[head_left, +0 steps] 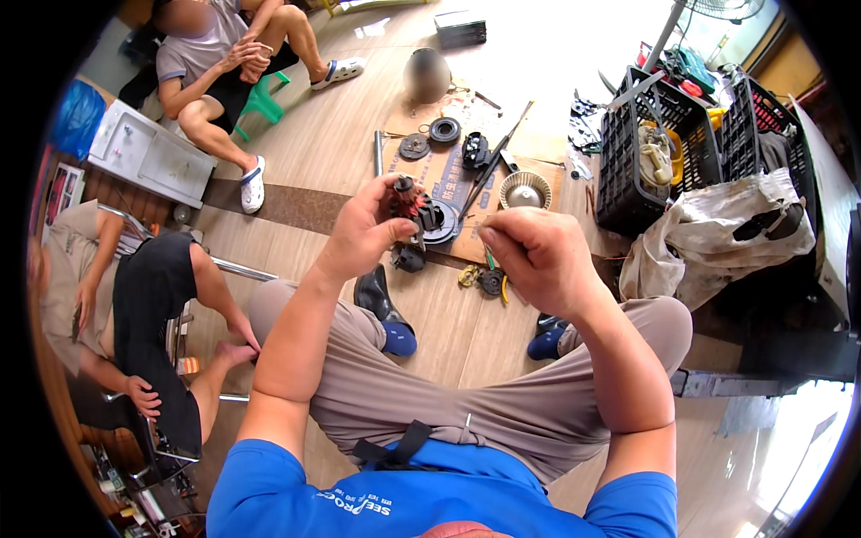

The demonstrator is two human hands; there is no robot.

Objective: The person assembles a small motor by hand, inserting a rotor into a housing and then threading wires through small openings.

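My left hand (360, 231) is raised in front of me, its fingers closed around a motor armature (410, 201) with a dark top and reddish windings. To its right, my right hand (543, 255) is closed in a pinch; whatever its fingertips hold is too small to make out. Beyond the hands a flattened cardboard sheet (502, 188) lies on the floor with dismantled parts on it. Among them are a black ring-shaped part (444, 130), a black housing (475, 151) and a pale fan wheel (526, 191). A round dark part (491, 282) lies on the floor below my right hand.
Black plastic crates (659, 148) with tools and cords stand at the right, a stained white cloth (717, 238) draped before them. One person sits on a green stool (263, 100) at the upper left, another on a metal-framed chair at the left. A white appliance panel (151, 152) lies nearby.
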